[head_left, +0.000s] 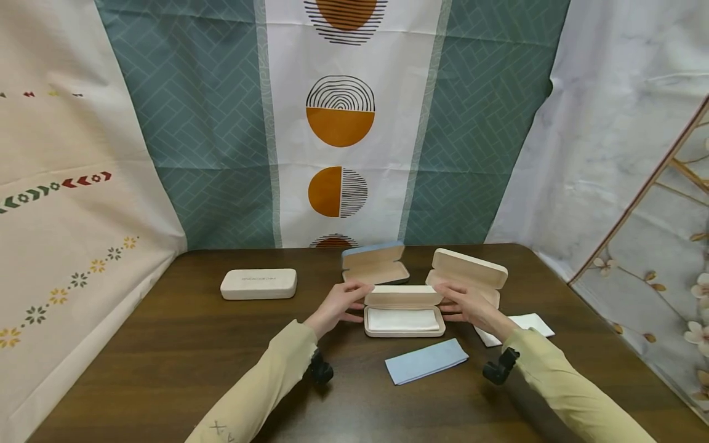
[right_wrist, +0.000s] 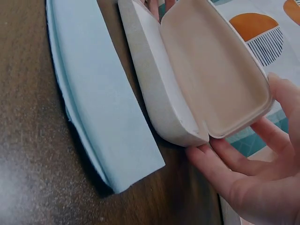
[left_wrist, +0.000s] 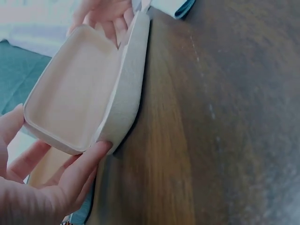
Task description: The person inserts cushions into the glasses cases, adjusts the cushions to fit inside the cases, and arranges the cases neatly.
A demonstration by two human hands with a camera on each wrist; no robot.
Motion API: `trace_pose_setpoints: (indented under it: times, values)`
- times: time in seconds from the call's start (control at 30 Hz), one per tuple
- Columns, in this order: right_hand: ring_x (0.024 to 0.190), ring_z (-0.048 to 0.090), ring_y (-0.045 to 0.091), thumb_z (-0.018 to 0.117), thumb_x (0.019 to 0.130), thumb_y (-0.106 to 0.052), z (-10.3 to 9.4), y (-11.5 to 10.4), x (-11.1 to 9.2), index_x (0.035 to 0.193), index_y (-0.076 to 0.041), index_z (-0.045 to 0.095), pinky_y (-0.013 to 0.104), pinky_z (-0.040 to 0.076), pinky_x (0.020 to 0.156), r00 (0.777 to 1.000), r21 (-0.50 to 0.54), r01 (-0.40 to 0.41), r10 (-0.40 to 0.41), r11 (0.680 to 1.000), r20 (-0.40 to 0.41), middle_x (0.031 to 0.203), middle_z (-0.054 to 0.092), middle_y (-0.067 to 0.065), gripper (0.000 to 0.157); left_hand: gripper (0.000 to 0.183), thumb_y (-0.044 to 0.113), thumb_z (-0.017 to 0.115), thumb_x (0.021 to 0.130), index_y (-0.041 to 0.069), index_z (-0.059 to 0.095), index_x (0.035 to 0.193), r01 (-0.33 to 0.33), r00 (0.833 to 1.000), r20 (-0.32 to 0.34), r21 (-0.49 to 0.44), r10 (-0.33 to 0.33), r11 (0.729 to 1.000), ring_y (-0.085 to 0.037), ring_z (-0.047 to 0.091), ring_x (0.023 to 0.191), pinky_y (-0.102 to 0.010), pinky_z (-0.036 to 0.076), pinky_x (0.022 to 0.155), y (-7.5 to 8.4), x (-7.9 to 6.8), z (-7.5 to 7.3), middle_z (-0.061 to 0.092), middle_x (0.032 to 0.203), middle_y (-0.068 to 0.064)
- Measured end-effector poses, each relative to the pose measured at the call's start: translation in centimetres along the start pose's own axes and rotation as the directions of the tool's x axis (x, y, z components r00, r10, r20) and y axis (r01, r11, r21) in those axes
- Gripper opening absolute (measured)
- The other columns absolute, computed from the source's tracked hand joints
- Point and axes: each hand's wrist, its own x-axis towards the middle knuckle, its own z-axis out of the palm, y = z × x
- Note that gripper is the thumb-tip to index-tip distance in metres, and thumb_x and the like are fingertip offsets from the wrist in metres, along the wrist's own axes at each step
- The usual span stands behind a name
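With digits parted, our left hand point(head_left: 339, 303) and right hand point(head_left: 468, 306) grip opposite ends of the open, cream, rounded-rectangular hard case point(head_left: 404, 334), touching lid and base. It sits on the dark-brown wooden table point(head_left: 138, 351), just behind the folded light-blue cloth point(head_left: 426, 362).

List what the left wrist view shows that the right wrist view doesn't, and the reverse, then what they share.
Only left wrist: a blue-edged case beyond the left hand, its peach interior glimpsed between the fingers.
Only right wrist: a printed orange-and-striped circle.
Both: the open cream eyeglass case, the right hand, the dark wooden table, at least the left hand's fingers, and a folded blue cloth, only partly in frame.
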Motion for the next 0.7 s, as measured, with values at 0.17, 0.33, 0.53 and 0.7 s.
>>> trace_pose_setpoints:
  times: [0.17, 0.33, 0.53, 0.7]
  values:
    - [0.103, 0.052, 0.037, 0.053, 0.093, -0.025, -0.3, 0.3, -0.3, 0.126, 0.009, 0.037, 0.044, 0.044, 0.082, 0.998, 0.001, 0.022, -0.022, 1.000, 0.057, 0.117, 0.049, 0.023, 0.050, 0.049, 0.034, 0.060, 0.087, 0.000, 0.050, 0.122, 0.026, 0.999, 0.042, 0.012, -0.027, 1.000, -0.041, 0.049, 0.102, -0.046, 0.050, 0.067, 0.0, -0.5, -0.1, 0.045, 0.121, -0.016]
    - [0.108, 0.047, 0.040, 0.054, 0.093, -0.021, -0.7, 0.6, -0.6, 0.124, 0.009, 0.042, 0.046, 0.043, 0.083, 0.991, 0.021, 0.054, -0.057, 0.998, 0.120, 0.123, 0.043, 0.028, 0.045, 0.046, 0.030, 0.059, 0.089, -0.002, 0.049, 0.121, 0.025, 0.996, 0.080, -0.005, -0.025, 1.000, -0.043, 0.047, 0.104, -0.046, 0.049, 0.070, 0.4, -1.2, 0.1, 0.044, 0.120, -0.020]
    - [0.111, 0.044, 0.041, 0.054, 0.092, -0.017, -0.9, 0.7, -0.7, 0.118, 0.003, 0.051, 0.048, 0.043, 0.081, 0.983, 0.045, 0.069, -0.075, 0.997, 0.165, 0.117, 0.052, 0.018, 0.032, 0.038, 0.024, 0.061, 0.088, -0.004, 0.053, 0.114, 0.004, 0.994, 0.111, -0.036, 0.000, 0.999, -0.040, 0.049, 0.104, -0.045, 0.049, 0.071, -0.3, -0.9, -0.1, 0.047, 0.113, -0.018]
    - [0.109, 0.046, 0.041, 0.056, 0.091, -0.013, -0.9, 0.9, -0.9, 0.118, 0.005, 0.052, 0.049, 0.043, 0.080, 0.978, 0.060, 0.106, -0.115, 0.993, 0.176, 0.114, 0.055, 0.015, 0.033, 0.034, 0.018, 0.063, 0.087, -0.004, 0.055, 0.111, 0.003, 0.991, 0.137, -0.062, 0.005, 0.998, -0.036, 0.051, 0.103, -0.044, 0.049, 0.071, -0.6, -0.9, -0.5, 0.050, 0.110, -0.018]
